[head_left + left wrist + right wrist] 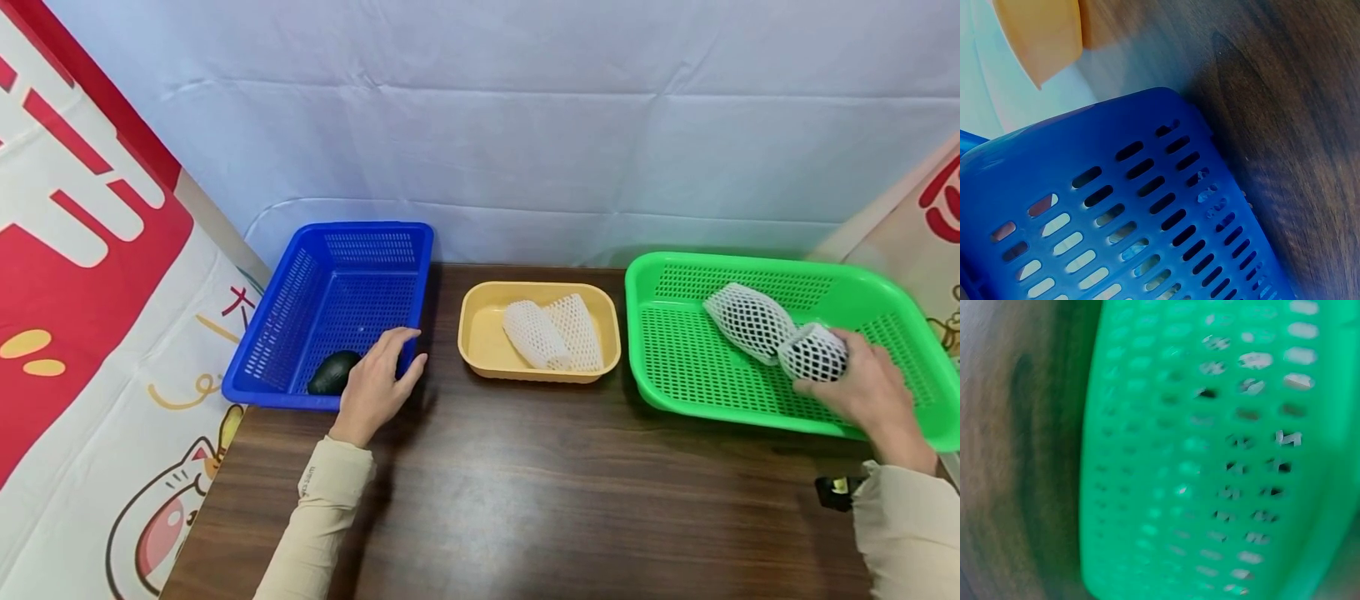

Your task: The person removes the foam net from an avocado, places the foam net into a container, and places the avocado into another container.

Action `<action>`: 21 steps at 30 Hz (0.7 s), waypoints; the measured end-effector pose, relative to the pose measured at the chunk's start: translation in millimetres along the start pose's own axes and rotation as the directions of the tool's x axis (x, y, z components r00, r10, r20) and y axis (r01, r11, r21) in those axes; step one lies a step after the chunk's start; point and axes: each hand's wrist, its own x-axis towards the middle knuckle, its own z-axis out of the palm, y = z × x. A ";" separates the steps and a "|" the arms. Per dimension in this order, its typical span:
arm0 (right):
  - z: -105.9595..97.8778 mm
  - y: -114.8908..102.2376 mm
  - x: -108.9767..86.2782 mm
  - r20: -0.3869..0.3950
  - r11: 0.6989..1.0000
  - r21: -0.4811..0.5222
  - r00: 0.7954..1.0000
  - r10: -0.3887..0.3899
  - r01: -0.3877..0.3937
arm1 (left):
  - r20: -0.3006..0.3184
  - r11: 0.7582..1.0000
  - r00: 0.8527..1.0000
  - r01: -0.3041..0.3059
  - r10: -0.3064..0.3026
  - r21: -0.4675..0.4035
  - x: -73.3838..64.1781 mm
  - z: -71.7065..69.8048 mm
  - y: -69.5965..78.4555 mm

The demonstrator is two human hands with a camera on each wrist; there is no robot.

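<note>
In the head view my left hand [377, 387] hangs over the near right corner of the blue basket [330, 398], its fingers relaxed and no object visible in them. Just left of it lies a smooth dark green oval fruit [330, 373], partly hidden by the hand; whether they touch I cannot tell. My right hand [870, 387] grips a dark fruit in a white foam net [813, 354] inside the green basket [637, 358]. A second netted dark fruit [750, 321] lies in that basket, close against the first one's left side.
Between the baskets stands a yellow tub [480, 364] with two white foam nets [536, 333] in it. All stand on a brown wooden table [525, 492] before a pale cloth backdrop [525, 167]. A small black object [834, 492] is beside the right sleeve.
</note>
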 end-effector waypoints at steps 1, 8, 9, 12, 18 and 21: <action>-1.2 -2.3 -0.5 -0.005 1.000 0.007 1.000 -0.011 0.011 | 0.000 1.000 1.000 0.000 0.000 -0.002 0.0 0.0 0.1; -11.2 -24.8 -4.2 -0.014 0.993 0.046 0.994 -0.109 0.109 | -0.019 1.000 1.000 -0.010 0.010 -0.002 -0.1 -0.7 1.0; -12.5 -28.1 -5.2 -0.011 0.991 0.056 0.993 -0.119 0.120 | -0.020 1.000 1.000 -0.010 0.010 -0.003 -0.1 -0.8 1.1; -15.0 -37.6 -7.9 -0.017 0.982 0.093 0.986 -0.164 0.164 | -0.016 1.000 1.000 -0.007 0.007 -0.005 0.0 -1.0 1.5; -12.7 -57.0 -12.2 -0.027 0.959 0.152 0.971 -0.237 0.238 | 0.006 1.000 1.000 0.006 -0.006 0.000 0.1 -0.6 1.1; -8.6 -68.0 -15.0 -0.013 0.953 0.168 0.967 -0.256 0.254 | 0.008 1.000 1.000 0.008 -0.008 0.003 -0.1 -0.5 1.1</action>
